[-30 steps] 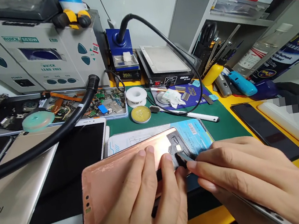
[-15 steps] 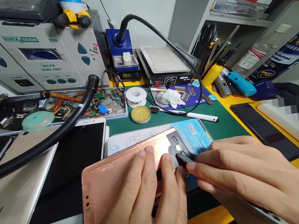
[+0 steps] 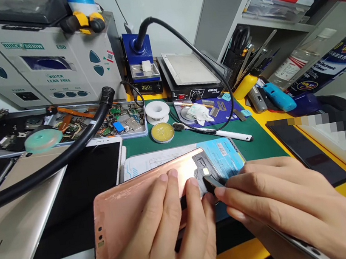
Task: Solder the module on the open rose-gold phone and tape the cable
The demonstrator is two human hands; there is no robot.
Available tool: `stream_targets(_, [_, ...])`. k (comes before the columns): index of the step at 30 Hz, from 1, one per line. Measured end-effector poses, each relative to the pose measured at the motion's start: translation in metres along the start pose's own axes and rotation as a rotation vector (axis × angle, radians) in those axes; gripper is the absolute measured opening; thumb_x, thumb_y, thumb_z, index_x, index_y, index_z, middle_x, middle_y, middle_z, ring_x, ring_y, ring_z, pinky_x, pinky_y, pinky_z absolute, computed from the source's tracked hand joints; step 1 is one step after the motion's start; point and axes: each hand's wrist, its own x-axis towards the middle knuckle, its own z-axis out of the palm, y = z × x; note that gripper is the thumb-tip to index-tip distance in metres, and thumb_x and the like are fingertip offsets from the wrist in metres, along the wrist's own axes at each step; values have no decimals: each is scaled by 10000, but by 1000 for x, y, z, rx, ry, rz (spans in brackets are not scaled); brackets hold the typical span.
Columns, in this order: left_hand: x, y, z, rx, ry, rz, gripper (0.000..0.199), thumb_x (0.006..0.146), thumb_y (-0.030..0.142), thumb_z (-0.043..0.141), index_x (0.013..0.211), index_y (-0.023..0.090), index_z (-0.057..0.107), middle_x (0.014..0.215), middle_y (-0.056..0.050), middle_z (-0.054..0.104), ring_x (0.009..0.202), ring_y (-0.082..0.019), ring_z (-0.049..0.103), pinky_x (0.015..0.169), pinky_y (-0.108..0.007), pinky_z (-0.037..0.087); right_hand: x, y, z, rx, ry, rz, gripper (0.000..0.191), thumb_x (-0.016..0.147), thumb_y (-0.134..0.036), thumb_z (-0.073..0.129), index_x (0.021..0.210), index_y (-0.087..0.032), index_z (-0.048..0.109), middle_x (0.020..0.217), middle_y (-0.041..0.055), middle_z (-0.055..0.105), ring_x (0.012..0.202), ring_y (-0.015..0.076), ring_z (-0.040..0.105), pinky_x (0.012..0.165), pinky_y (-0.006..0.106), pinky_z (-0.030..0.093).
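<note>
A copper-coloured phone housing (image 3: 120,214) lies slanted across the mat, its inner side with a black patch near the upper right end. My left hand (image 3: 173,219) rests on the housing, fingers stretched out and apart along its middle and right part. Shut in a pen-like grip, my right hand (image 3: 286,199) holds a slim metal tool (image 3: 212,182) with a dark, blade-like tip. That tip touches the black patch, just below a small bright square opening. The tool's shank shows below the palm; its middle is hidden by my fingers.
Left of the housing lie a gold phone back (image 3: 15,224) and a white-framed phone (image 3: 91,188). A black hose (image 3: 75,147) crosses above them. Behind stand a solder spool (image 3: 157,112), flux tin (image 3: 162,132), brush (image 3: 228,134) and heating plate (image 3: 194,73). A dark phone (image 3: 308,153) lies right.
</note>
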Motion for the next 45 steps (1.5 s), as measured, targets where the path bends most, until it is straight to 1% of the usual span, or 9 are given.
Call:
stream_targets(2, [0, 1, 1, -1, 15, -1, 612, 1016, 420, 609, 1500, 47, 573, 1525, -197, 622, 1419, -435, 564, 1400, -559, 203, 1, -5, 7, 32, 51, 20, 176, 1139, -167, 558, 1101, -166, 730, 750, 3, 729, 588, 127, 629, 618, 317, 530])
stream_targets(3, [1, 1, 1, -4, 22, -5, 610, 1020, 412, 605, 1504, 42, 568, 1528, -198, 612, 1419, -438, 558, 1398, -556, 208, 1, -7, 11, 33, 204, 55, 261, 1167, -197, 498, 1037, -187, 724, 704, 0, 714, 532, 127, 584, 561, 334, 471])
stream_targets(6, [1, 3, 1, -16, 23, -23, 620, 1041, 415, 570, 1526, 30, 548, 1550, -205, 580, 1432, -446, 537, 1397, -559, 200, 1, -12, 23, 56, 270, 116, 321, 1189, -258, 458, 1004, -220, 717, 690, -8, 711, 521, 134, 586, 568, 359, 453])
stream_targets(11, [1, 1, 0, -5, 30, -13, 615, 1042, 404, 563, 1523, 21, 547, 1539, -219, 590, 1433, -453, 535, 1389, -570, 212, 3, -9, 14, 82, 203, 92, 307, 1177, -218, 483, 978, -182, 713, 685, -16, 687, 540, 114, 564, 579, 331, 476])
stream_targets(13, [1, 0, 0, -6, 16, -8, 610, 1037, 408, 567, 1511, 23, 555, 1531, -219, 597, 1424, -454, 540, 1391, -572, 205, 3, -4, 5, 50, 17, 2, 103, 1083, -108, 644, 1096, -122, 745, 753, 5, 714, 637, 123, 620, 631, 309, 531])
stream_targets(20, [0, 0, 0, 13, 8, 13, 641, 1026, 413, 567, 1526, 16, 526, 1539, -231, 587, 1415, -463, 535, 1394, -582, 183, -1, 6, 2, 47, 23, -43, 221, 1015, -16, 651, 1210, -88, 727, 860, 42, 715, 767, 168, 624, 711, 350, 535])
stream_targets(27, [3, -1, -1, 22, -28, 18, 640, 1004, 416, 595, 1501, 18, 536, 1508, -222, 626, 1410, -453, 529, 1399, -578, 173, 1, 12, 7, -7, 70, -102, 200, 1039, -30, 621, 1213, -72, 713, 829, 50, 710, 688, 168, 582, 617, 345, 470])
stream_targets(34, [-1, -1, 0, 37, -11, 49, 641, 999, 414, 621, 1489, 9, 547, 1500, -234, 626, 1404, -479, 537, 1381, -605, 199, 2, 10, 6, 0, 17, -86, 183, 1065, -50, 613, 1216, -83, 712, 839, 41, 714, 721, 168, 570, 659, 360, 479])
stream_targets(45, [-1, 1, 1, 34, 14, 35, 642, 1030, 427, 568, 1504, -6, 551, 1513, -238, 604, 1383, -464, 556, 1381, -602, 204, 1, 9, 8, 33, 55, -89, 178, 1058, -27, 613, 1201, -50, 716, 833, 59, 700, 726, 160, 531, 617, 356, 439])
